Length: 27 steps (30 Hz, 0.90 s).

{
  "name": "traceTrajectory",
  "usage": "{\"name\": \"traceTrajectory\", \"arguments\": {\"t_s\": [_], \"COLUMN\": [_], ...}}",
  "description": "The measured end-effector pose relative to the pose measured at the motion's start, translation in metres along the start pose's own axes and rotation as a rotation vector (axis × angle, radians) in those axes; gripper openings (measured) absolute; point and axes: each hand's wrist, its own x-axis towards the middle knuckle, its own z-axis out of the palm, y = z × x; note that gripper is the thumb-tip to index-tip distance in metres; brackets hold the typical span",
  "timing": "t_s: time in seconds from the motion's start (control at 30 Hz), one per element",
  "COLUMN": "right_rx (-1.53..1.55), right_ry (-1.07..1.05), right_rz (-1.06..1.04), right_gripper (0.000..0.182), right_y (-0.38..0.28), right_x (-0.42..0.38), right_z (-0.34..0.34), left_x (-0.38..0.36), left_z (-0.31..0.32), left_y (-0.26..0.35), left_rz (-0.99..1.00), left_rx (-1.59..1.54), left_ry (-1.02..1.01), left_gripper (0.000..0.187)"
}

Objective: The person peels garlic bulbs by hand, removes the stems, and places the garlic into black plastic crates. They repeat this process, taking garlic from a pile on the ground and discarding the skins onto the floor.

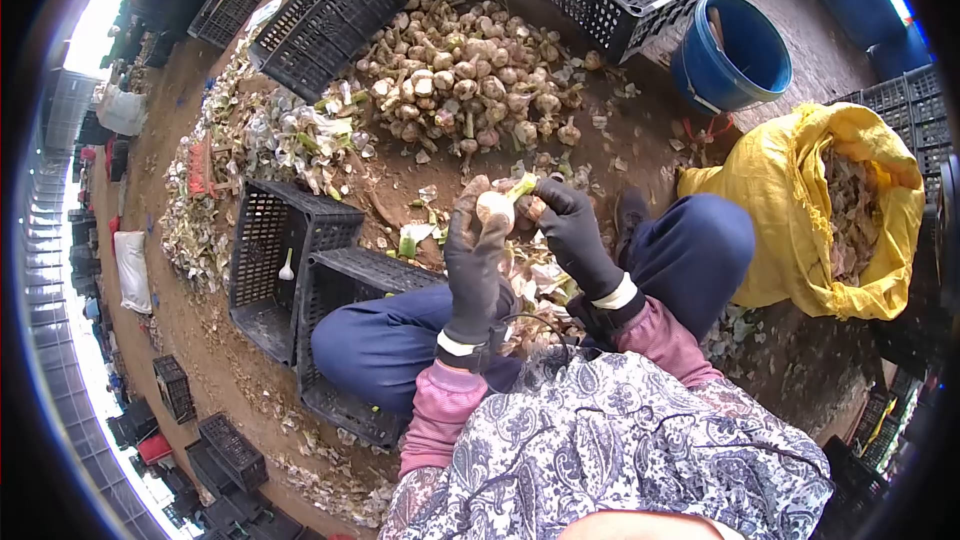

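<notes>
Beyond my hands spreads a heap of garlic (pixel 465 70). To their right sits an open yellow sack (pixel 765 205); to their left, a black crate (pixel 325 204); ahead and rightward, a blue bucket (pixel 698 65). My gloved left hand (pixel 474 265) grasps a pale garlic bulb (pixel 495 208), and my gloved right hand (pixel 580 240) pinches at its greenish stem (pixel 523 186).

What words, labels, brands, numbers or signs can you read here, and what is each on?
None can be read anywhere in this view.
Yellow woven sack: no lettering shows.
Round blue plastic bucket: no lettering made out.
Small flat white patch by the black slatted crates: too small and blurred to tell.
</notes>
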Motion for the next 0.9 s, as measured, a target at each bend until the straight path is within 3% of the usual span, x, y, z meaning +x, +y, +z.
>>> {"name": "traceTrajectory", "arguments": {"t_s": [0.03,0.1,0.17,0.2,0.3,0.33,0.43,0.47,0.5,0.57,0.63,0.67,0.77,0.8,0.83,0.9], "right_rx": [0.002,-0.161,-0.326,-0.421,-0.669,-0.668,-0.493,-0.185,0.013,-0.231,-1.168,-1.067,-0.550,-0.549,-0.571,-0.467], "right_ry": [0.001,0.037,0.072,0.037,0.064,0.029,0.073,0.175,0.291,0.223,0.062,0.019,-0.244,-0.248,-0.238,-0.252], "right_rz": [0.026,-0.164,-0.358,-0.465,-0.542,-0.536,-0.369,-0.330,-0.100,-0.030,-0.194,-0.347,-0.355,-0.367,-0.485,-0.509], "right_gripper": [0.004,0.004,0.005,0.014,0.022,0.022,0.017,0.016,0.017,0.018,0.028,0.043,0.058,0.063,0.054,0.044], "right_y": [0.001,0.004,0.005,0.003,-0.004,-0.002,-0.008,0.000,-0.007,0.017,-0.004,0.008,-0.024,-0.027,-0.021,-0.007], "right_x": [0.000,0.000,0.001,0.003,-0.006,-0.006,-0.004,0.008,0.013,0.022,0.004,0.000,0.003,0.000,0.002,0.004], "right_z": [0.000,0.006,0.010,0.008,0.012,0.009,-0.002,-0.009,-0.021,-0.050,-0.023,-0.027,-0.013,-0.010,-0.008,-0.008], "left_x": [0.004,0.012,0.008,0.004,0.019,0.018,0.017,0.017,0.017,0.010,0.006,0.008,0.003,0.004,0.008,0.015], "left_z": [-0.004,-0.001,0.016,0.025,-0.025,-0.014,-0.009,-0.019,-0.029,-0.028,-0.021,-0.026,-0.027,-0.029,-0.027,-0.019], "left_y": [-0.011,-0.023,-0.019,-0.001,-0.030,-0.012,0.010,0.008,0.006,0.002,0.009,0.006,0.003,-0.001,-0.004,-0.012], "left_rz": [0.050,0.133,0.406,0.250,0.268,0.124,-0.084,-0.156,-0.232,-0.204,-0.169,-0.155,-0.120,-0.082,-0.031,0.078], "left_rx": [0.138,0.423,0.575,0.395,0.337,0.265,0.099,-0.005,-0.102,-0.195,-0.150,-0.061,0.199,0.294,0.344,0.402], "left_ry": [0.036,0.128,0.199,0.199,0.143,0.038,-0.114,-0.172,-0.224,-0.186,-0.147,-0.077,0.045,0.025,-0.009,-0.074], "left_gripper": [0.064,0.057,0.051,0.054,0.050,0.048,0.054,0.056,0.059,0.059,0.058,0.059,0.060,0.060,0.061,0.063]}}
